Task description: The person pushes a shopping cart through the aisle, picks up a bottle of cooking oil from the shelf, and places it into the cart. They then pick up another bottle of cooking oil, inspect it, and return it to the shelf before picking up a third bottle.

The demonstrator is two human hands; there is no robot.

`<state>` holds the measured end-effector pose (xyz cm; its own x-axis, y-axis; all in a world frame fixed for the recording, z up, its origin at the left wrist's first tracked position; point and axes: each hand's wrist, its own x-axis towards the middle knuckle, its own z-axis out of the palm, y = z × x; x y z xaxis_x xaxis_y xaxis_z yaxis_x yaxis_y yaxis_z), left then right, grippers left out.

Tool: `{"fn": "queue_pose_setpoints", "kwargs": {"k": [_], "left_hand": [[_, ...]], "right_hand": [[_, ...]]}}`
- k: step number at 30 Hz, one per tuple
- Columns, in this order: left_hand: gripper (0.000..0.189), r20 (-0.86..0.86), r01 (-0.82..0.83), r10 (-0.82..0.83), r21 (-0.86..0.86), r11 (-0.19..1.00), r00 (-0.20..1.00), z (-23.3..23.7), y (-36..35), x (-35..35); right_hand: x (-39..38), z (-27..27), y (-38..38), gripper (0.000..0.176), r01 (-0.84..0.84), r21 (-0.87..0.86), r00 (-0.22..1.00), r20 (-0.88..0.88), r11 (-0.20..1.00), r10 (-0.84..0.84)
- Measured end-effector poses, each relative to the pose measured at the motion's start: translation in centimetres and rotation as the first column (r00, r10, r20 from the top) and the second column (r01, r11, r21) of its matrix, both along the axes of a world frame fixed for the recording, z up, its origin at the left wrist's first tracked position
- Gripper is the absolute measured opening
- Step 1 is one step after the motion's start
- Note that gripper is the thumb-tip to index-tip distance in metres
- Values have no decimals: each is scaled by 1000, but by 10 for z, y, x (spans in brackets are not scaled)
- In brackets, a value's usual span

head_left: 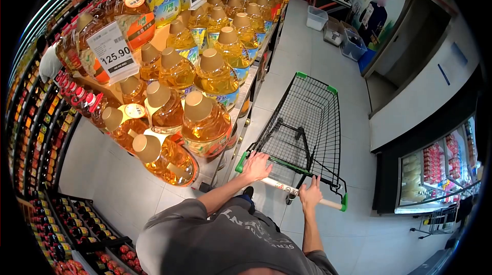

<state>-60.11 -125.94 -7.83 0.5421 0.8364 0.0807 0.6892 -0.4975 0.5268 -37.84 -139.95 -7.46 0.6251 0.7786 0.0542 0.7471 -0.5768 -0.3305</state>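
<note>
A black wire shopping cart (319, 102) with green corner pieces stands in front of me, and no goods show in its basket. My left hand (256, 167) rests closed over the left end of its pale handle bar (279, 185). Further right on the same bar, my right hand (310, 193) is wrapped round it, the thumb along the top. Close to the left of the cart, large bottles of golden cooking oil (206, 124) with tan caps crowd a display.
Price signs (113, 52) stand among the oil bottles. Plastic bins (353, 43) line the far end of the aisle by a doorway (410, 44). A lit chiller (435, 167) is at right, with another cart (435, 222) below it. Shelves (31, 136) and a person (49, 62) are at left.
</note>
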Motion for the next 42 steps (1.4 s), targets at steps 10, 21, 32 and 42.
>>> {"fn": "queue_pose_setpoints", "kwargs": {"k": [10,21,32,42], "left_hand": [[65,-131,35,-55,-145,989,990,-11,122,43],[59,-32,-18,16,-68,997,999,-26,219,83],[56,-20,-86,85,-72,994,996,-37,318,127],[57,-130,-155,137,-136,979,982,-21,418,167]], "right_hand": [[40,0,111,63,-48,-87,999,15,995,49],[79,-1,213,58,-60,-78,998,22,995,61],[131,-16,317,44,-129,-78,991,16,989,131],[176,-10,429,35,-176,-99,984,-31,979,174]]}}
